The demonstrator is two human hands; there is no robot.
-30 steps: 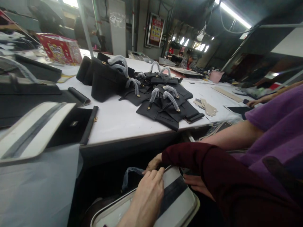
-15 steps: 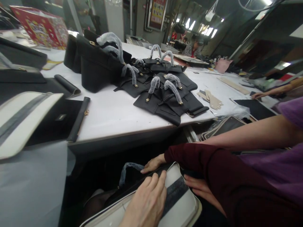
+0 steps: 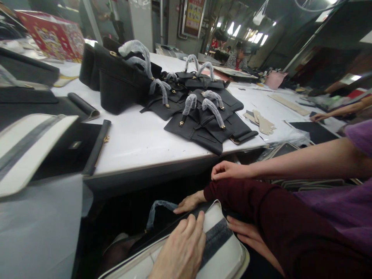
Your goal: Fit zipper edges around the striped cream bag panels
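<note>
A black handbag [image 3: 162, 228] with a white inner panel and dark stripe is tilted below the table edge. My left hand [image 3: 181, 246] lies across the white panel, fingers together and closed over its upper edge, thumb hidden. At the far black side, close to the plastic-wrapped handle [image 3: 158, 205], my right hand [image 3: 190, 201], apparently the one in the maroon sleeve [image 3: 261, 205], holds the bag. Another hand [image 3: 250, 236] rests on the bag's right side, partly under that sleeve; whose it is I cannot tell. A co-worker's half-curled hand [image 3: 226, 170] hovers above the maroon cuff.
On the white table [image 3: 124, 147] lie several black bags [image 3: 203, 124] with wrapped handles. Upright black bags [image 3: 122, 81] stand behind. An opened bag [image 3: 66, 147] occupies the left. Beige pieces [image 3: 263, 122] and another person's hand [image 3: 319, 116] are at the right.
The co-worker's bare arm in the purple sleeve has lifted, and its hand now shows above the maroon cuff. My hands and the handbag stay nearly still.
</note>
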